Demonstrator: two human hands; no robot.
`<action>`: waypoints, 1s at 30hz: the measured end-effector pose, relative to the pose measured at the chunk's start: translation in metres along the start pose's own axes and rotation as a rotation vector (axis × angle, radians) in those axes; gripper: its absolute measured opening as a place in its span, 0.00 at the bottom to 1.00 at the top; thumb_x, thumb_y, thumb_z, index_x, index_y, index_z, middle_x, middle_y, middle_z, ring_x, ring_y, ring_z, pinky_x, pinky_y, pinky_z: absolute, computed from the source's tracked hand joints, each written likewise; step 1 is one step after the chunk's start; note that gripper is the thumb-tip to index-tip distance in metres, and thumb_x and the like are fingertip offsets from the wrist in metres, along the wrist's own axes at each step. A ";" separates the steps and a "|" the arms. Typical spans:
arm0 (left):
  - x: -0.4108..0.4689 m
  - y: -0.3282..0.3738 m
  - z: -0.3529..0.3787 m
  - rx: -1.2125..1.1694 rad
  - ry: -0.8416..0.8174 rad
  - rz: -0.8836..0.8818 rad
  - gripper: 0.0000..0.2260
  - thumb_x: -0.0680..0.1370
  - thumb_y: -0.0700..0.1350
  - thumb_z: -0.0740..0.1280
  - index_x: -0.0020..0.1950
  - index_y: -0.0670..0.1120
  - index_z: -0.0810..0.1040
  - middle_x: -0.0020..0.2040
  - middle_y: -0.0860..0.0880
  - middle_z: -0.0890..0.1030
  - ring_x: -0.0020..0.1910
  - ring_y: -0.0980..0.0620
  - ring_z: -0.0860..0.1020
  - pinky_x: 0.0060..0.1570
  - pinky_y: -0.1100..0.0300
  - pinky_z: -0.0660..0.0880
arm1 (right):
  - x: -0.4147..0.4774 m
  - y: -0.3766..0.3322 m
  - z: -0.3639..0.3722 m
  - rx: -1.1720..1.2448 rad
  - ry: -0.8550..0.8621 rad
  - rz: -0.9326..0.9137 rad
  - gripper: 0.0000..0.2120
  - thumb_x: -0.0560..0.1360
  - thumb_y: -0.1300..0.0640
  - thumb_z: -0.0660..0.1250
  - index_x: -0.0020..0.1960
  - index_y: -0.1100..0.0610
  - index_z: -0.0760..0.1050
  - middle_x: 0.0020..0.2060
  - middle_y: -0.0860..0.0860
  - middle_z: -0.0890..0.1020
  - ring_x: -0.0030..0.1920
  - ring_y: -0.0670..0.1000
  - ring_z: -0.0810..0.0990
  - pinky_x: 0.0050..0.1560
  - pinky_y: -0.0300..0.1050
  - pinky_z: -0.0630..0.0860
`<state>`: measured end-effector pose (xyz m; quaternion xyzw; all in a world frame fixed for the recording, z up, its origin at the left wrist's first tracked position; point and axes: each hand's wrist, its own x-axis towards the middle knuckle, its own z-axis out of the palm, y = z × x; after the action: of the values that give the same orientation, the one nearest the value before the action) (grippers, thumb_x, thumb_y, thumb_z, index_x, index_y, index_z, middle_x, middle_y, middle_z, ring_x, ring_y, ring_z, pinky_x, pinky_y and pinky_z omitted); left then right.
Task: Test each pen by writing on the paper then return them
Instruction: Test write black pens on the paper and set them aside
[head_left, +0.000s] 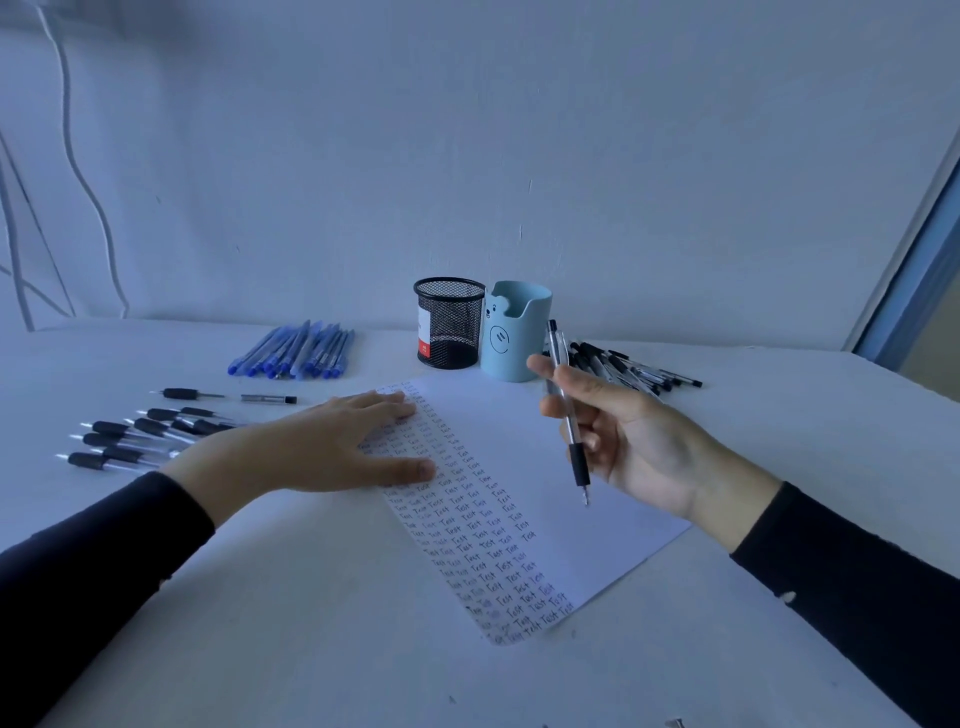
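From the head view, the left hand (332, 441) lies flat with straight fingers on the left edge of the paper (519, 431), covering part of the writing. The right hand (628, 441) pinches a clear pen (569, 415) with a black grip, thumb and fingers curled round the barrel. Its tip points down over the blank half of the sheet and seems to be just off the paper. Hand and pen stand in front of a heap of black pens (636, 366) at the far right. Behind the sheet a black mesh cup (449, 322) touches a pale blue holder (517, 332) with a bear face and a smiley. A red-and-white label (425, 335) shows through the mesh, its print too small to read. Blue pens (296, 351) are bunched at the far left, and black-grip pens (140, 436) lie nearer on the table (311, 623), beside the left wrist. The paper reads "Test" over and over, in close columns down its left side.
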<state>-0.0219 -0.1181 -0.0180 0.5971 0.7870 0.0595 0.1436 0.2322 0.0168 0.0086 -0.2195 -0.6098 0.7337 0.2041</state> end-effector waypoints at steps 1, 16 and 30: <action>0.000 0.000 0.000 0.003 -0.004 -0.001 0.51 0.58 0.83 0.53 0.77 0.63 0.53 0.78 0.61 0.52 0.78 0.54 0.52 0.76 0.48 0.51 | 0.002 -0.001 0.000 0.012 0.011 -0.010 0.12 0.70 0.49 0.69 0.52 0.49 0.85 0.39 0.47 0.84 0.28 0.44 0.64 0.31 0.33 0.67; 0.002 -0.001 0.001 -0.002 -0.004 0.003 0.51 0.57 0.83 0.52 0.77 0.64 0.53 0.78 0.62 0.51 0.78 0.55 0.51 0.75 0.48 0.50 | 0.063 0.011 -0.107 -1.005 0.673 -0.537 0.08 0.76 0.66 0.67 0.52 0.57 0.79 0.52 0.53 0.78 0.49 0.48 0.79 0.49 0.29 0.71; 0.001 -0.006 -0.006 -0.087 0.158 0.063 0.37 0.71 0.74 0.50 0.77 0.58 0.59 0.78 0.59 0.55 0.75 0.53 0.60 0.73 0.49 0.58 | 0.056 0.026 -0.051 -1.184 0.397 -0.703 0.08 0.75 0.57 0.65 0.47 0.53 0.83 0.44 0.44 0.82 0.44 0.47 0.78 0.49 0.46 0.73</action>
<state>-0.0291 -0.1181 -0.0142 0.6081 0.7735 0.1447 0.1049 0.2146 0.0849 -0.0297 -0.2135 -0.8916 0.1166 0.3820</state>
